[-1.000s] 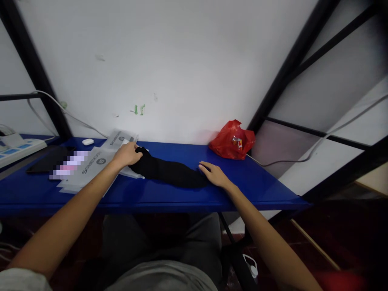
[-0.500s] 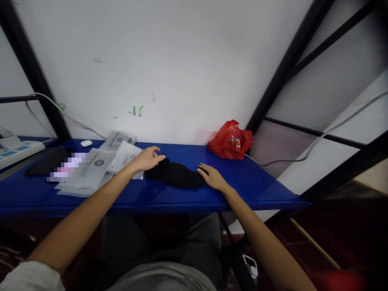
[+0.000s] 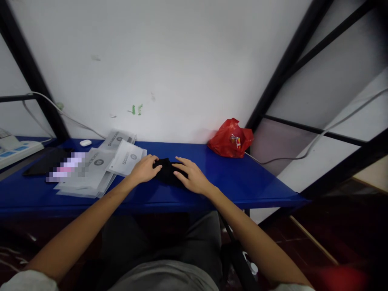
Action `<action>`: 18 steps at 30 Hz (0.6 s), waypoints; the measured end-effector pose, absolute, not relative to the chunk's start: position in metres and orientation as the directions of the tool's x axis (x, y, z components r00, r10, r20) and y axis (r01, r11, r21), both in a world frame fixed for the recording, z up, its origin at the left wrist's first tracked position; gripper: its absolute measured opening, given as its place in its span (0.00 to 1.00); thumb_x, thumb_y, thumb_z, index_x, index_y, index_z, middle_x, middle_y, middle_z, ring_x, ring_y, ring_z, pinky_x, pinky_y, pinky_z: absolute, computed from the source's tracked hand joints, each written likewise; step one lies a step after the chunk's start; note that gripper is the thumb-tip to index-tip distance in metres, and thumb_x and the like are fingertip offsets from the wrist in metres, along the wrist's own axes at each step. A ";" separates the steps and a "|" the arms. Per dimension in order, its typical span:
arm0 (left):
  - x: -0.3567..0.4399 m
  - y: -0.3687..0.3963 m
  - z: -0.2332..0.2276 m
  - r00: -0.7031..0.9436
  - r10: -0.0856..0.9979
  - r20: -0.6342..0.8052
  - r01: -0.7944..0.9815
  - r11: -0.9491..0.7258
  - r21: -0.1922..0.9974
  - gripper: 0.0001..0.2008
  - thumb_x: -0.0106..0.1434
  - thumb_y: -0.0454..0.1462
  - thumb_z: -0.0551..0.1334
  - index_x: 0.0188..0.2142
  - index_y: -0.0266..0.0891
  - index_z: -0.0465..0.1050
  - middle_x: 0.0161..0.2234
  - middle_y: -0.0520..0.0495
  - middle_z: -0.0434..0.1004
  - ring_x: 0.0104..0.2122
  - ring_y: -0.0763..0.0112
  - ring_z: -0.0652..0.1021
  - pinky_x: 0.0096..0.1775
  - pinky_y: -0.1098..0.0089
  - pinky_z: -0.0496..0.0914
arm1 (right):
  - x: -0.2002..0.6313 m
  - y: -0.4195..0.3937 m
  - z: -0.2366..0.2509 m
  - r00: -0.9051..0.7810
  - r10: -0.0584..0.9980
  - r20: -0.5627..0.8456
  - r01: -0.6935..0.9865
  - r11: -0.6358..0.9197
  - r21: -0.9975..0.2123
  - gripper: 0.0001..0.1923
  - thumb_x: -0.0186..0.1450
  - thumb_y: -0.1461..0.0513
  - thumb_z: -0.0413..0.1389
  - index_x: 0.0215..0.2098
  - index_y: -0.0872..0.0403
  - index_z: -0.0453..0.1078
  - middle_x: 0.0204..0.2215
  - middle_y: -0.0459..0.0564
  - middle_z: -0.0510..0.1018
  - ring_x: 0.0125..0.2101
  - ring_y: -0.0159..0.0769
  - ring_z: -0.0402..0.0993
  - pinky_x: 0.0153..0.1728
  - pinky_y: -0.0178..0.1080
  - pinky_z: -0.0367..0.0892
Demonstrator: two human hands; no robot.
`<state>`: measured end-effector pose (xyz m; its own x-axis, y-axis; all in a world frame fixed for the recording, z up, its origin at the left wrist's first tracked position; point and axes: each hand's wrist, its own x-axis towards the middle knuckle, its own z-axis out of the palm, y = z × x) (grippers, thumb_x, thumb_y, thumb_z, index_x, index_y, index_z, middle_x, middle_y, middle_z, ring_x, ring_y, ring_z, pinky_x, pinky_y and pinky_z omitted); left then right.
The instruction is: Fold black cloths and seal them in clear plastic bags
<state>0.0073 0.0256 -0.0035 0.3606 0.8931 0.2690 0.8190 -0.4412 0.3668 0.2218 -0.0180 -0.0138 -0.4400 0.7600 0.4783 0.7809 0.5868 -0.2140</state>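
Note:
A black sock (image 3: 168, 173) lies bunched and folded short on the blue table (image 3: 221, 184), between my two hands. My left hand (image 3: 145, 169) is at its left end, with fingers curled and thumb against the fabric. Across its right part rests my right hand (image 3: 192, 176), fingers spread and laid over the cloth. The right end of the sock is partly hidden under that hand.
Frosted plastic bags with printed lettering (image 3: 98, 163) are piled left of the sock. Beyond them lie a dark tablet (image 3: 39, 161), a small white case (image 3: 85, 143) and a power strip (image 3: 21, 153). A red plastic bag (image 3: 228, 141) stands at the back right by the wall.
My right hand has moved left toward my left hand, and the sock, stretched out long before, is now folded shorter. My left hand has shifted slightly down.

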 end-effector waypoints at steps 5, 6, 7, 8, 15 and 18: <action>0.003 0.021 -0.006 0.247 0.940 0.234 0.923 -0.302 0.240 0.22 0.64 0.46 0.50 0.48 0.32 0.66 0.47 0.33 0.71 0.48 0.52 0.71 0.45 0.60 0.66 | 0.203 -0.008 -0.014 -0.522 0.753 0.400 0.756 0.626 -0.193 0.19 0.67 0.54 0.46 0.51 0.52 0.70 0.59 0.56 0.63 0.60 0.45 0.57 0.58 0.52 0.54; 0.003 0.020 -0.005 0.221 0.951 0.218 0.936 -0.270 0.227 0.23 0.64 0.48 0.49 0.48 0.31 0.66 0.47 0.31 0.72 0.48 0.50 0.72 0.44 0.59 0.67 | 0.203 -0.006 -0.016 -0.519 0.760 0.391 0.759 0.621 -0.198 0.19 0.67 0.54 0.46 0.51 0.52 0.70 0.59 0.56 0.63 0.59 0.45 0.57 0.58 0.53 0.54; 0.002 0.020 -0.004 0.197 0.961 0.195 0.945 -0.239 0.225 0.24 0.64 0.49 0.49 0.48 0.31 0.66 0.46 0.30 0.72 0.47 0.49 0.73 0.43 0.58 0.67 | 0.205 -0.004 -0.018 -0.516 0.767 0.382 0.762 0.614 -0.204 0.20 0.68 0.54 0.46 0.50 0.52 0.71 0.59 0.57 0.63 0.59 0.46 0.57 0.58 0.53 0.53; 0.002 0.020 -0.003 0.180 0.970 0.163 0.948 -0.215 0.234 0.25 0.63 0.49 0.48 0.47 0.30 0.67 0.44 0.29 0.73 0.46 0.48 0.74 0.42 0.58 0.67 | 0.207 -0.003 -0.019 -0.512 0.774 0.372 0.767 0.607 -0.208 0.20 0.68 0.54 0.45 0.50 0.53 0.71 0.59 0.57 0.63 0.59 0.46 0.58 0.58 0.53 0.54; 0.011 0.030 -0.001 0.173 0.984 -0.050 0.838 -0.121 0.532 0.21 0.55 0.50 0.59 0.36 0.33 0.72 0.39 0.34 0.77 0.39 0.53 0.77 0.35 0.66 0.68 | 0.227 -0.006 -0.027 -0.478 0.811 0.336 0.779 0.569 -0.264 0.20 0.68 0.53 0.45 0.50 0.50 0.71 0.58 0.56 0.65 0.59 0.45 0.58 0.58 0.53 0.54; 0.021 0.033 -0.003 0.153 0.981 -0.120 0.757 -0.038 0.653 0.13 0.53 0.44 0.62 0.28 0.35 0.71 0.31 0.42 0.77 0.33 0.60 0.77 0.30 0.69 0.66 | 0.241 -0.006 -0.026 -0.398 0.824 0.403 0.793 0.530 -0.301 0.20 0.68 0.53 0.45 0.50 0.50 0.71 0.57 0.54 0.66 0.58 0.44 0.59 0.58 0.53 0.55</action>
